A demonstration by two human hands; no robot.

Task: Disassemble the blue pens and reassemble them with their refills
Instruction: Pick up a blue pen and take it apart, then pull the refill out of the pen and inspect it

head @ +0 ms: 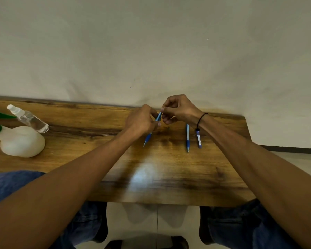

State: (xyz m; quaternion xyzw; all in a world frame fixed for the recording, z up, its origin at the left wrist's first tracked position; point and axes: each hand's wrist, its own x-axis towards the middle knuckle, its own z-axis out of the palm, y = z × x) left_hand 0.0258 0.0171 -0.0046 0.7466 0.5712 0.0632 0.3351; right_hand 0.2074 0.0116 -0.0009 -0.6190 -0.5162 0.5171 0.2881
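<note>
Two hands at work: both are meeting over the far middle of the wooden table, sharing one blue pen.
Left hand: fingers are curling round the middle of the held pen's barrel, gripping it; the grip section and tip are sticking out below the hand, pointing toward the person.
Right hand: thumb and fingertips are pinching the top end of the same pen, the remaining fingers curling loosely beneath; a black cord band is sitting on the wrist.
Held pen: it is slanting above the tabletop, top end toward the wall; whether the tip is touching the wood cannot be told.
Second blue pen: it is lying flat on the table to the right of the hands, tip toward the person, partly passing under the right wrist.
Third item: a shorter blue-and-clear pen piece is lying just beside the second pen, on its right; its exact nature is too small to tell.
Left edge of table: a clear spray bottle is leaning over a white bottle with green fittings.
</note>
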